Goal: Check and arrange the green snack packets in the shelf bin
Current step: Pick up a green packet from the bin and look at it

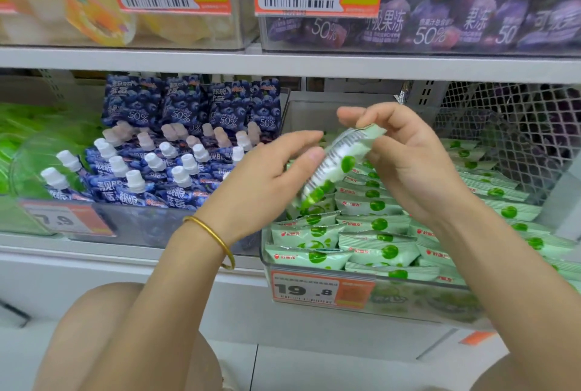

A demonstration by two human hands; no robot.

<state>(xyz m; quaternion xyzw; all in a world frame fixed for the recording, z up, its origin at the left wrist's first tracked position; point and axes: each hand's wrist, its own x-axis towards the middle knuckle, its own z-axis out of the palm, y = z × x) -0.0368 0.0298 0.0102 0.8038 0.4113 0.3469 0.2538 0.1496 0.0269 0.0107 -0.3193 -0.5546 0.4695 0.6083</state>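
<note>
A clear plastic shelf bin [317, 268] with an orange 19.8 price tag holds several pale green snack packets [374, 249] with green dots, stacked in rows. Above the bin, my right hand [405, 161] pinches the top end of one green packet [336, 164], which hangs tilted with its back seam and barcode showing. My left hand [270, 170], with a gold bangle on the wrist, has straight fingers whose tips touch the left side of that packet. The packet's lower end is blurred.
Left of the bin stands a bin of blue blueberry pouches [163, 164] with white caps. A metal mesh divider [509, 126] borders the green packets on the right. A shelf board [283, 64] runs overhead, carrying bins with price tags. My knees are at the bottom.
</note>
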